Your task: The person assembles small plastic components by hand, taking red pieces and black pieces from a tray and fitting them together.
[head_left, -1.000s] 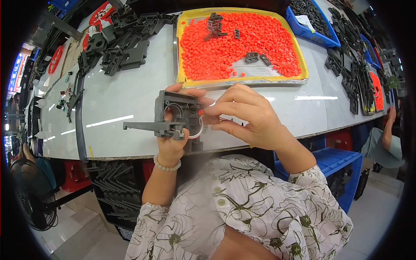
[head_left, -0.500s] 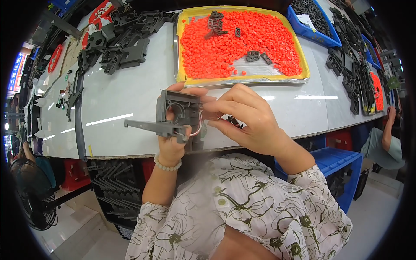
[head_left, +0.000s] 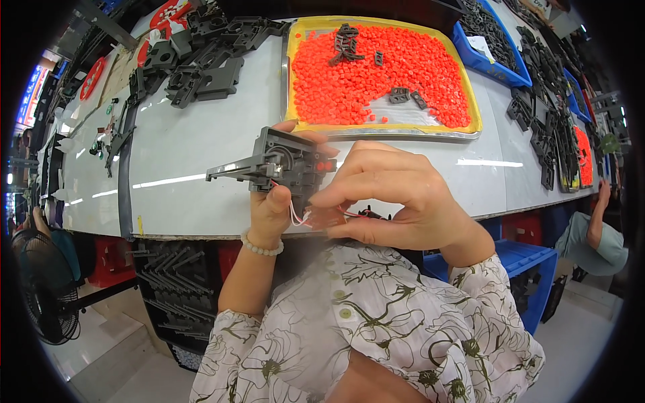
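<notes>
Holding the dark grey moulded plastic housing above the worktop, your left hand clasps its rigid, light body; your right hand pinches the thin, fragile red wires beneath it.

Head camera looks steeply down, close over the white table.

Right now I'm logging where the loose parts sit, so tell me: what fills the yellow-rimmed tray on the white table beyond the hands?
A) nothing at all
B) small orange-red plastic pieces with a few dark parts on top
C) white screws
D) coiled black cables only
B: the yellow-rimmed tray is heaped with small orange-red pieces, and a few dark parts lie on top of them.
</notes>
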### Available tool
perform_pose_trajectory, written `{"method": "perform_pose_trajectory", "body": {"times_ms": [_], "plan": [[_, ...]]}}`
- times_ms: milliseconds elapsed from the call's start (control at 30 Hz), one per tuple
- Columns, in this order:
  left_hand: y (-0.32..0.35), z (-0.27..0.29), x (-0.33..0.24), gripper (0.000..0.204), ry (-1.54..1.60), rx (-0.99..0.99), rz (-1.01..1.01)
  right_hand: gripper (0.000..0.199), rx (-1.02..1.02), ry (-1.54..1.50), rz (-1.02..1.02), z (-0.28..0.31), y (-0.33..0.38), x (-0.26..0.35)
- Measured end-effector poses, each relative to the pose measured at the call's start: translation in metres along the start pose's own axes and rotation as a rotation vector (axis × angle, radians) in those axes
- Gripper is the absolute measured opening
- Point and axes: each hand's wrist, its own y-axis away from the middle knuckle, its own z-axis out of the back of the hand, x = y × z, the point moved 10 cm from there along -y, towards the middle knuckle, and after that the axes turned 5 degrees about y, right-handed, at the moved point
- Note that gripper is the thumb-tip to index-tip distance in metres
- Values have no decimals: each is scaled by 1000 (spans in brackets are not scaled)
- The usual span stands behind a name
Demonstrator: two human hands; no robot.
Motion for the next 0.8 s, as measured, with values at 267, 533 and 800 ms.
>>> {"method": "perform_pose_trajectory", "body": {"times_ms": [267,533,800], "plan": [[0,-3,-8,91,9,-23,-18,30,35,-212,-6,-14,-13,1],[4,-9,13,84,187,14,244,28,-134,27,-29,8,-11,-26],[5,-10,9,88,166,73,189,24,-133,244,-5,5,-3,-21]]}}
